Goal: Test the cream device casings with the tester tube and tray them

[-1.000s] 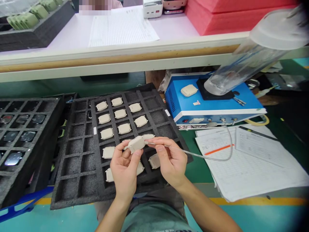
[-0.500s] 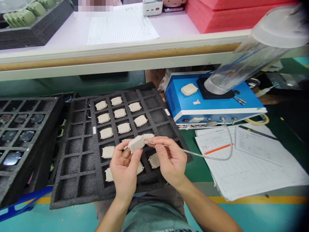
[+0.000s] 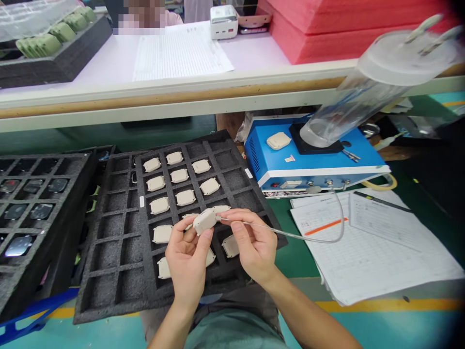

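My left hand [image 3: 188, 254] pinches a beige watch case [image 3: 205, 220] between thumb and fingers, tilted above the black foam tray [image 3: 145, 261]. In my right hand [image 3: 256, 247] is the end of a thin clear tube [image 3: 308, 239], gripped between thumb and fingers. Its tip meets the right side of the case; the exact contact is too small to make out. More beige cases [image 3: 185, 197] lie in the tray's compartments below, several partly hidden by my hands. From my right hand the tube curves to the front of a blue machine [image 3: 290, 167].
The machine carries another beige case [image 3: 278, 140] and a clear cylinder [image 3: 334, 109]. Papers [image 3: 378, 257] lie at right. Dark watch parts fill a foam tray [image 3: 47, 194] at left. Behind, a shelf [image 3: 109, 104] holds red foam blocks [image 3: 327, 34]; a person is beyond.
The view has shifted slightly, so the shelf and machine appear lower. Both hands keep the watch case and tube together in nearly the same pose.
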{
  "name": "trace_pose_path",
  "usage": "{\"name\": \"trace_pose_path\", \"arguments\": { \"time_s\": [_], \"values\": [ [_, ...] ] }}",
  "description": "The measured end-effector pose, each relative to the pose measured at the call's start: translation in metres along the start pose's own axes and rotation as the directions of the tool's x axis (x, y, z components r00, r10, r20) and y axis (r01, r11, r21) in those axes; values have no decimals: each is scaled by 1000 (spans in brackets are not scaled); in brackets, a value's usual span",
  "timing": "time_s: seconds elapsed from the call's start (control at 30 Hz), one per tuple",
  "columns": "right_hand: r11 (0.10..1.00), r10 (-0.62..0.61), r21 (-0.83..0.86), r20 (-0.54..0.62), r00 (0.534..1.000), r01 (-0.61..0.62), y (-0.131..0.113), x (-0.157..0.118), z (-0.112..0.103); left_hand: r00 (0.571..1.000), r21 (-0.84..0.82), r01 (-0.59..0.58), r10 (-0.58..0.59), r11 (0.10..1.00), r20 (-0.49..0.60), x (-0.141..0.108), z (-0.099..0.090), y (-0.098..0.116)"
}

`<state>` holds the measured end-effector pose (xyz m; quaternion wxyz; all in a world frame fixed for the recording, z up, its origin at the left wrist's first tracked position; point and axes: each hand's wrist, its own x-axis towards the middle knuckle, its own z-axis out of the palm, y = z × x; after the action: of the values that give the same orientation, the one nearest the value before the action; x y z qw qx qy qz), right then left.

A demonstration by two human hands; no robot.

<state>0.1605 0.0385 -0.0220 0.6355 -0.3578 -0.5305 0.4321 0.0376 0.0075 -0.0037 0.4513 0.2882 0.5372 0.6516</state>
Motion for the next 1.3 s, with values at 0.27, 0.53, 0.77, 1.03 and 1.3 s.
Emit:
{"name": "trace_pose_path", "arguments": {
  "time_s": [0.27, 0.53, 0.77, 1.03, 1.3],
  "values": [
    [999, -15, 49, 16, 1000, 14, 2, 7, 3, 999, -41, -12, 10, 999, -44, 4, 3, 3],
    [998, -31, 46, 8, 999, 30, 1, 10, 4, 996, -48, -1, -3, 999, -90, 7, 6, 5],
    [998, -26, 53, 12, 1000, 25, 2, 10, 5, 996, -32, -2, -1, 999, -89, 8, 6, 6],
    [998, -20, 67, 12, 1000, 20, 2, 9, 5, 997, -36, -7, 5, 999, -80, 7, 7, 7],
    [997, -11, 78, 14, 1000, 10, 2, 10, 5, 997, -37, -6, 4, 999, -75, 7, 7, 7]
  ]
}}
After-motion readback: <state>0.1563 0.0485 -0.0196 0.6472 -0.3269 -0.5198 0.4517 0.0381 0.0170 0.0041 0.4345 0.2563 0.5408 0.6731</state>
